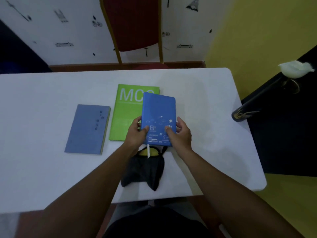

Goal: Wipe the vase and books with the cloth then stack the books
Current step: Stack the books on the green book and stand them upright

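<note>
I hold a bright blue notebook [158, 110] with white drawings above the table, my left hand [137, 133] on its lower left edge and my right hand [179, 133] on its lower right edge. It overlaps the right side of a green book [127, 114] lying flat. A grey-blue book [88, 128] lies flat to the left of the green one. A dark cloth [143, 170] lies crumpled on the table below the notebook, between my forearms. A tall dark vase [253, 102] with gold markings and white flowers stands at the table's right edge.
The white table [42, 100] has a rounded right edge. A red chair [135, 24] with a gold frame stands behind the far edge. A yellow floor lies to the right.
</note>
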A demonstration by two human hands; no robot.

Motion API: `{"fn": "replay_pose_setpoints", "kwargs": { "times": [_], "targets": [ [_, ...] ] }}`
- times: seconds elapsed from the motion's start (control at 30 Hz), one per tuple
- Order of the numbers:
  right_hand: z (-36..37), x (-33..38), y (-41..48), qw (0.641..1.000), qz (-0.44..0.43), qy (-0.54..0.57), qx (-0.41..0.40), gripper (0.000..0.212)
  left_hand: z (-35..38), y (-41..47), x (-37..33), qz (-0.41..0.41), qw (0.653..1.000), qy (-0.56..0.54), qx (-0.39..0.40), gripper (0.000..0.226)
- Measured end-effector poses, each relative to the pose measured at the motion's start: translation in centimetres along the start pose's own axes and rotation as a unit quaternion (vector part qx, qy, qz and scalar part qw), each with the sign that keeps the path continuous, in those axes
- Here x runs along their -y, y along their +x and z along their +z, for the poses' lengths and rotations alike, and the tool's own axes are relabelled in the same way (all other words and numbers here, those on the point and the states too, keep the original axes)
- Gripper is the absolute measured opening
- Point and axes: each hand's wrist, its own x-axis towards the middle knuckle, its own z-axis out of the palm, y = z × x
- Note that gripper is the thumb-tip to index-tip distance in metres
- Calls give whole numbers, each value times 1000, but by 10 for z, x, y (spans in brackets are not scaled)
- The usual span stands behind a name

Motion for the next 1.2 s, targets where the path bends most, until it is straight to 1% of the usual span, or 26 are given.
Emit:
{"fn": "replay_pose_setpoints", "kwargs": {
  "times": [0.13,0.23,0.33,0.37,0.43,0.5,0.6,0.73,0.83,1.07,1.13,1.2],
  "targets": [
    [43,17,0,999,-5,-8,38,48,-50,18,2,-6,1000,19,-21,51],
    [67,25,1,997,-25,-49,54,43,-75,28,5,-7,999,42,-23,50],
    [87,29,3,994,-35,-82,58,46,-88,37,4,34,993,112,-19,43],
    [92,30,2,994,-33,-87,57,49,-91,40,4,47,987,152,-23,44],
    [101,31,0,994,-27,-97,53,55,-94,45,4,51,972,226,-36,53],
    [107,31,-2,994,-29,-100,43,57,-95,47,5,51,964,260,-35,57],
    [111,30,-4,994,-31,-101,31,59,-95,47,7,59,952,299,-36,56],
    [113,29,-6,993,-30,-110,27,61,-96,45,12,68,943,323,-33,56],
    [114,28,-7,993,-34,-115,24,61,-97,45,13,64,943,324,-28,58],
    [118,30,-3,992,-28,-125,18,55,-97,47,12,59,938,339,-29,59],
    [118,30,-4,987,-36,-154,16,54,-101,48,11,66,934,350,-23,58],
    [121,30,-10,968,-87,-237,0,54,-108,46,12,93,920,380,-30,50]
  ]
}}
